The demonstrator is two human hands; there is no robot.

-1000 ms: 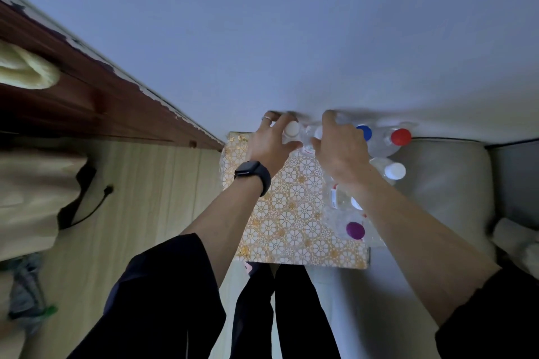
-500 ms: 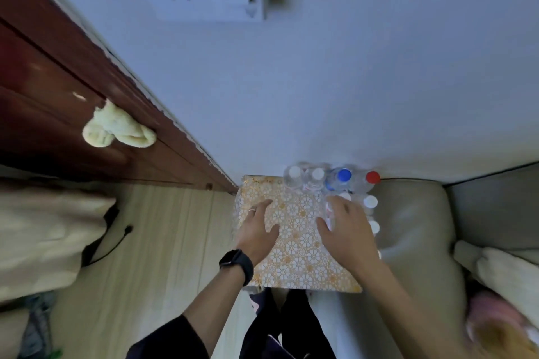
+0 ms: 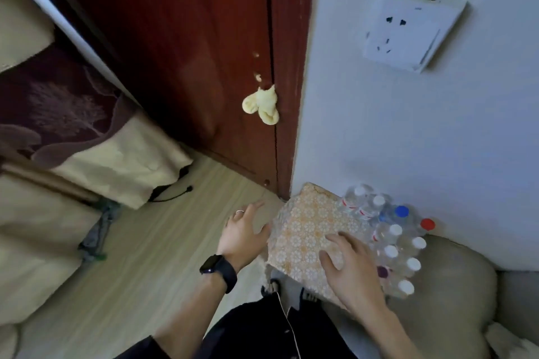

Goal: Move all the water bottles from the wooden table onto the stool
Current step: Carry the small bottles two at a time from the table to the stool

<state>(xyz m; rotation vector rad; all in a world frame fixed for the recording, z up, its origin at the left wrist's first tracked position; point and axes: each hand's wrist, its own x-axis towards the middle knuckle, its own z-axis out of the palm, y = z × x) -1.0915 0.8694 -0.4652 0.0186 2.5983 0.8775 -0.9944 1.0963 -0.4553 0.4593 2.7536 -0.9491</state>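
Crowding one stool, ten bottles

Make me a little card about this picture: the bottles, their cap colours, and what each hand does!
Stool: flower-patterned top, tucked in a corner
Water bottles: upright, bunched along the stool's back and right edges
Cap colours: mostly white, one blue, one red, one purple
Left hand: open, empty, beside the stool's left edge
Right hand: open, empty, over the stool top
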